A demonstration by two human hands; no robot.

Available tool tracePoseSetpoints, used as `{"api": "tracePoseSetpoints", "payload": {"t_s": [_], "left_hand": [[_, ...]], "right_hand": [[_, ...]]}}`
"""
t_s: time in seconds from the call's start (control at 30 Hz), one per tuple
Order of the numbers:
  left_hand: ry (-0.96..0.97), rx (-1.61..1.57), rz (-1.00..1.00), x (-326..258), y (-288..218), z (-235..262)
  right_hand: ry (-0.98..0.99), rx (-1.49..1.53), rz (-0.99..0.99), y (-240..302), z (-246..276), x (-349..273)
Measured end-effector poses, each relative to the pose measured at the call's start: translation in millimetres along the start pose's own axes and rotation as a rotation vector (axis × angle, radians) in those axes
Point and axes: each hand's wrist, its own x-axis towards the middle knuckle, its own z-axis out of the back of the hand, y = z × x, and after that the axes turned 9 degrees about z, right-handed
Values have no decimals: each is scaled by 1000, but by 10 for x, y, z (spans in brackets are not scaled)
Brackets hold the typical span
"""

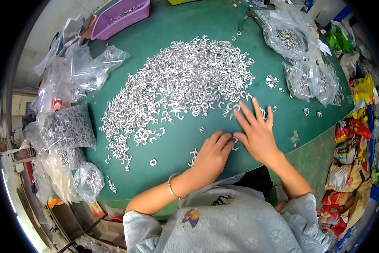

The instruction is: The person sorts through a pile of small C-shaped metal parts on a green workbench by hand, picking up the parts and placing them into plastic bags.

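A large curved heap of small silvery C-shaped metal pieces (189, 76) covers the middle of the green table (164, 185). At the near side of the heap my right hand (257, 135) is open, fingers spread low over the tabletop with a few pieces by the fingertips. My left hand (212, 156) rests closer to the table's front edge, its fingers bent and bunched together; whatever they hold is hidden. One metal piece (235, 144) lies between the two hands, and a few more (192, 156) are beside the left hand. The wrist above that hand wears a bracelet (170, 185).
A purple bin (120, 19) stands at the far left. Filled clear bags (67, 126) line the left edge, and more bags (301, 80) sit at the right. Green-handled pliers (243, 23) lie at the back. Colourful sacks (345, 177) are stacked beyond the right edge.
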Motion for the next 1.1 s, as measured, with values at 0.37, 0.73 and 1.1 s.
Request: {"api": "tracePoseSetpoints", "payload": {"t_s": [0.37, 0.73, 1.1], "left_hand": [[-35, -43, 0, 110, -20, 89], [-64, 7, 32, 186, 125, 72], [-55, 391, 75, 145, 362, 227]], "right_hand": [[-46, 10, 89, -128, 90, 192], [25, 75, 112, -73, 273, 37], [81, 188, 127, -40, 287, -31]]}}
